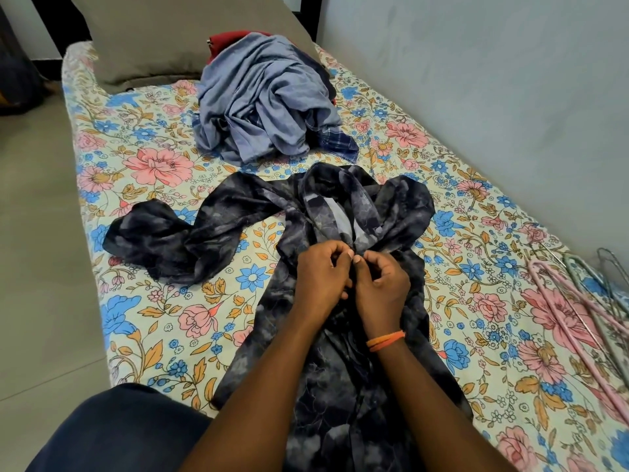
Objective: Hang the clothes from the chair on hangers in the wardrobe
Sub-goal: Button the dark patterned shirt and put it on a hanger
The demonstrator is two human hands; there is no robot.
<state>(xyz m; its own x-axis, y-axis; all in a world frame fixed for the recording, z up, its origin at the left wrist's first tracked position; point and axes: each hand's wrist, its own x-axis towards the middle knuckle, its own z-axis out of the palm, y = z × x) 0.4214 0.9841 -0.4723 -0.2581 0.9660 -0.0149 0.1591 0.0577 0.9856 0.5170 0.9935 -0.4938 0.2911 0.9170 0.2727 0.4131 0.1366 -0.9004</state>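
Note:
A dark navy patterned shirt [218, 216] lies spread on the floral bed, collar away from me, one sleeve stretched to the left. My left hand [321, 277] and my right hand [383, 287] meet over its front just below the collar, both pinching the fabric edges together at the placket. An orange band circles my right wrist. Beyond the shirt sits a heap of grey-blue clothes [265, 97] with a red garment [228, 40] behind it. Pink and metal wire hangers [578, 301] lie at the bed's right edge.
The bed with its floral sheet [143, 185] fills the view, a grey-brown pillow [146, 39] at its head. A pale wall [493, 80] runs along the right side. Tiled floor [37, 233] lies to the left. My dark-clothed knee [112, 434] is at the bottom left.

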